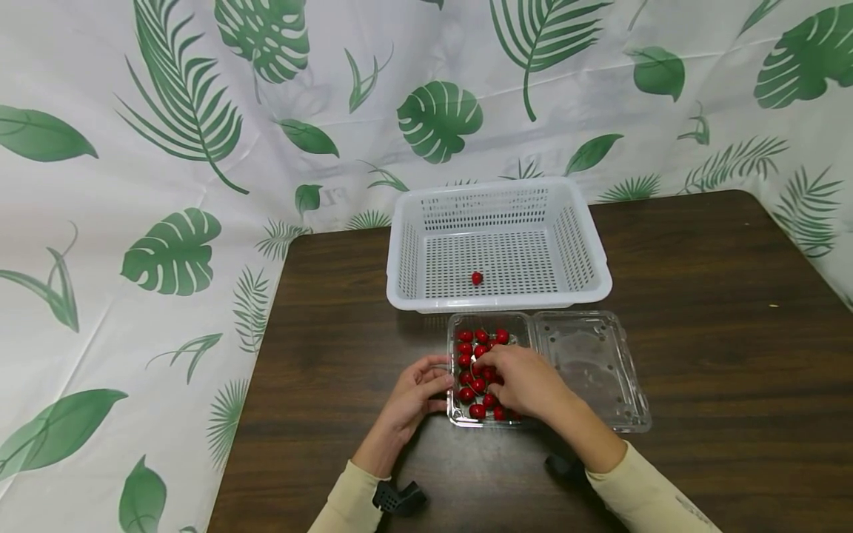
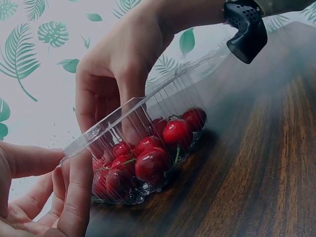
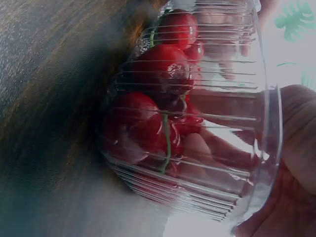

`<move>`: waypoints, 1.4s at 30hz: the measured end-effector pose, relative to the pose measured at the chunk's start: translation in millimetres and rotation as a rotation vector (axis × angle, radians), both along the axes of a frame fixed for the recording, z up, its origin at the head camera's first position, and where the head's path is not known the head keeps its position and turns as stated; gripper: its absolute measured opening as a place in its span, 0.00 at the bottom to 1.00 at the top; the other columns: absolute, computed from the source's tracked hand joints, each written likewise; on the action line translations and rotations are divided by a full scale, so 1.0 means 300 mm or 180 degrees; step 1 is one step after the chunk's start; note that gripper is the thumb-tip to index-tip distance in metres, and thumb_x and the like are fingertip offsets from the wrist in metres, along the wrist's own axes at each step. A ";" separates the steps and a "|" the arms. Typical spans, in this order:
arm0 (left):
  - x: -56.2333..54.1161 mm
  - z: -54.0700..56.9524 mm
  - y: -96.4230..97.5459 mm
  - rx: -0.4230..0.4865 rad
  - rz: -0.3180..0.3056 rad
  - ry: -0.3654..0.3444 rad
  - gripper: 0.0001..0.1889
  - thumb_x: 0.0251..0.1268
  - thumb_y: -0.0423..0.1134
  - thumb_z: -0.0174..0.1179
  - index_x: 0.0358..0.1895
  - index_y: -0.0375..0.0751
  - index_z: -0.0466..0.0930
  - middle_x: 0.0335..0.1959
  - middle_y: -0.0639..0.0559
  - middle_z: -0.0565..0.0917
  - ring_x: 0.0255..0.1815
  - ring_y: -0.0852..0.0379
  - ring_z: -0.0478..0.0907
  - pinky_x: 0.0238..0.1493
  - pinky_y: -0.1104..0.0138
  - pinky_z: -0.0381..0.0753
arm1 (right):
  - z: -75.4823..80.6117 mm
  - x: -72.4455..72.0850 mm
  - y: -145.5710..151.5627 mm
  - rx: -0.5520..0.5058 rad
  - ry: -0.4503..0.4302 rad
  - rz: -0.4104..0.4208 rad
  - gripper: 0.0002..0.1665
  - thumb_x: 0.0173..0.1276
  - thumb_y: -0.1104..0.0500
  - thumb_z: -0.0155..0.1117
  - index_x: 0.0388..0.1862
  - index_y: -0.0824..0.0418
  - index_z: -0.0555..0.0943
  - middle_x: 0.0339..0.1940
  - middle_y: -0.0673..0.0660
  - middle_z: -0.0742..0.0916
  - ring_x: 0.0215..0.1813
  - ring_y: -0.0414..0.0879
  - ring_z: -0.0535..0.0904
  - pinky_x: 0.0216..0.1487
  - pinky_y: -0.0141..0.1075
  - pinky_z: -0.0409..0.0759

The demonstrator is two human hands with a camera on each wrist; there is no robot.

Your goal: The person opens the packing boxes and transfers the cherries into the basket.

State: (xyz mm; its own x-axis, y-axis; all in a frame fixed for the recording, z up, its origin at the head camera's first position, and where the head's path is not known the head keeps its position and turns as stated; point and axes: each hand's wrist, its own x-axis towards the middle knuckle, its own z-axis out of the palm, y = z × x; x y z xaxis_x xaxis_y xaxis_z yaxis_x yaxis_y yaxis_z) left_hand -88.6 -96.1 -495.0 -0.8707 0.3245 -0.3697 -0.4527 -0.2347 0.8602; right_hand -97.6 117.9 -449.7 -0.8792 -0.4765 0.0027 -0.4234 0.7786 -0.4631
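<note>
A clear plastic clamshell box [image 1: 457,419] lies opened on the table, its base holding several red cherries [image 1: 478,385], some with green stems. At the base's left wall my left hand [image 1: 415,392] pinches the rim between thumb and fingers, as the left wrist view shows. My right hand [image 1: 526,379] reaches down inside the box from the right. Its fingertips [image 2: 132,134] touch the cherries, with thumb and forefinger spread apart over them. Through the ribbed wall in the right wrist view, a cherry with a green stem [image 3: 165,140] sits in front of these fingers.
Behind the box stands a white perforated plastic basket [image 1: 397,300] with a single cherry [image 1: 477,278] on its floor. The clamshell's clear lid [image 1: 589,370] lies flat to the right, under the right forearm's side. A leaf-patterned cloth [image 1: 360,141] hangs behind the dark wooden table [image 1: 720,311].
</note>
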 end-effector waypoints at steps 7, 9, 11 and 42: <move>-0.002 -0.001 0.001 -0.0007 -0.0005 0.0005 0.20 0.66 0.28 0.60 0.60 0.29 0.69 0.37 0.49 0.80 0.34 0.55 0.79 0.28 0.67 0.81 | -0.009 -0.005 0.006 -0.0131 0.0021 0.0005 0.17 0.52 0.67 0.76 0.42 0.56 0.86 0.34 0.48 0.83 0.28 0.39 0.74 0.29 0.37 0.74; -0.002 0.001 0.001 -0.0003 -0.0004 0.0005 0.20 0.66 0.28 0.60 0.59 0.30 0.70 0.36 0.50 0.80 0.34 0.55 0.79 0.29 0.67 0.81 | -0.010 -0.007 0.006 -0.0140 0.0009 0.0001 0.17 0.53 0.67 0.76 0.42 0.55 0.86 0.34 0.47 0.83 0.28 0.38 0.74 0.28 0.36 0.74; -0.002 0.002 0.001 0.0003 -0.0003 0.0002 0.20 0.66 0.28 0.60 0.59 0.30 0.70 0.36 0.50 0.80 0.33 0.56 0.79 0.28 0.67 0.81 | -0.007 -0.008 0.007 -0.0145 -0.0021 -0.0008 0.17 0.53 0.66 0.76 0.42 0.55 0.86 0.35 0.47 0.83 0.28 0.38 0.73 0.28 0.35 0.74; 0.004 -0.006 -0.003 0.0065 -0.0001 -0.0004 0.20 0.66 0.26 0.58 0.60 0.27 0.68 0.35 0.51 0.80 0.33 0.58 0.78 0.28 0.67 0.82 | 0.166 -0.110 0.159 -0.1593 0.0928 -0.0807 0.15 0.57 0.67 0.75 0.45 0.63 0.86 0.37 0.56 0.88 0.33 0.48 0.83 0.32 0.46 0.85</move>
